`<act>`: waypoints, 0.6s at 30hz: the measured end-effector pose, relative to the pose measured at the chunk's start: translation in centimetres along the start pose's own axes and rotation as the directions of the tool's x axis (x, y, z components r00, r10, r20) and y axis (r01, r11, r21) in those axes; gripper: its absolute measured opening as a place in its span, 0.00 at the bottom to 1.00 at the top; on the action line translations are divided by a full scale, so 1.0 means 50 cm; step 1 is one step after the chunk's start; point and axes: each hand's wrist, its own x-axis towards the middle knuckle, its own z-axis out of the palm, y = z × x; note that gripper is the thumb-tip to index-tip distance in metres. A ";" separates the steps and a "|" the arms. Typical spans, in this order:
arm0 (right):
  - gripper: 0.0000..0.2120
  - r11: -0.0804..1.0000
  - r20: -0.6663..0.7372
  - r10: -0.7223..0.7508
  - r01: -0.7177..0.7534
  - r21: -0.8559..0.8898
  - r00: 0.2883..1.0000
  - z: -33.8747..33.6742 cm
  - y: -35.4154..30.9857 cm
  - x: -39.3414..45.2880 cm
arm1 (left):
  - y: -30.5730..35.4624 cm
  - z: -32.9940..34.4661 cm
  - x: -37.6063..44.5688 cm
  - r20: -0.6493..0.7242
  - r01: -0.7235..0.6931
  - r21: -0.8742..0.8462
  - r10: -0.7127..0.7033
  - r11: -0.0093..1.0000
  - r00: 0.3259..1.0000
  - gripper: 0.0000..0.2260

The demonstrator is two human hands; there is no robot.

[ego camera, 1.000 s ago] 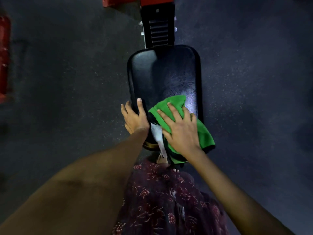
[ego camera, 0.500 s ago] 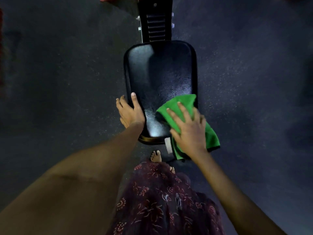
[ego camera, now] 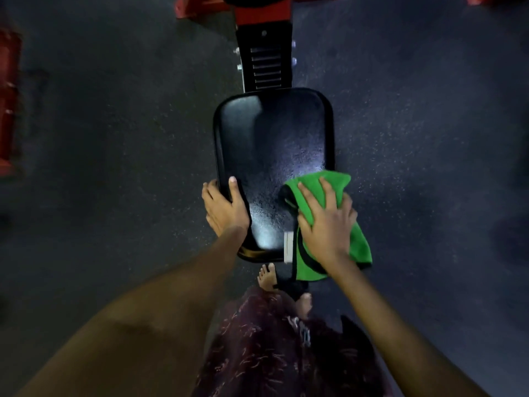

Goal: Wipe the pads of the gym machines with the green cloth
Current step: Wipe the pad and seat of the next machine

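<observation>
Right hand [ego camera: 326, 222] lies flat with spread fingers on the green cloth [ego camera: 356, 242], pressing it on the near right edge of the black pad [ego camera: 272, 144]. Left hand [ego camera: 224, 207] grips the pad's left edge.

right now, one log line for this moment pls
stage: wiping | right hand: flat on green cloth, near right edge of black pad | left hand: grips pad's left edge | cloth: hangs over near edge

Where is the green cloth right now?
In the head view, the green cloth lies on the near right corner of the black pad, hanging over its edge, with the right hand pressed flat on it.
</observation>
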 end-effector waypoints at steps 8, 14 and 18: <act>0.25 0.997 0.014 0.003 -0.004 0.082 1.000 -0.027 -0.016 0.193 | 0.004 -0.003 -0.007 -0.015 -0.042 0.009 0.042 0.999 0.999 0.27; 0.31 0.966 -0.030 -0.083 0.088 0.245 0.996 -0.007 0.037 -0.020 | 0.017 0.004 -0.040 -0.009 -0.347 0.261 0.362 0.901 0.932 0.25; 0.27 0.946 0.011 -0.038 0.032 0.322 0.999 -0.008 0.052 0.049 | 0.068 0.052 -0.072 0.110 -0.548 0.242 0.539 0.801 0.835 0.24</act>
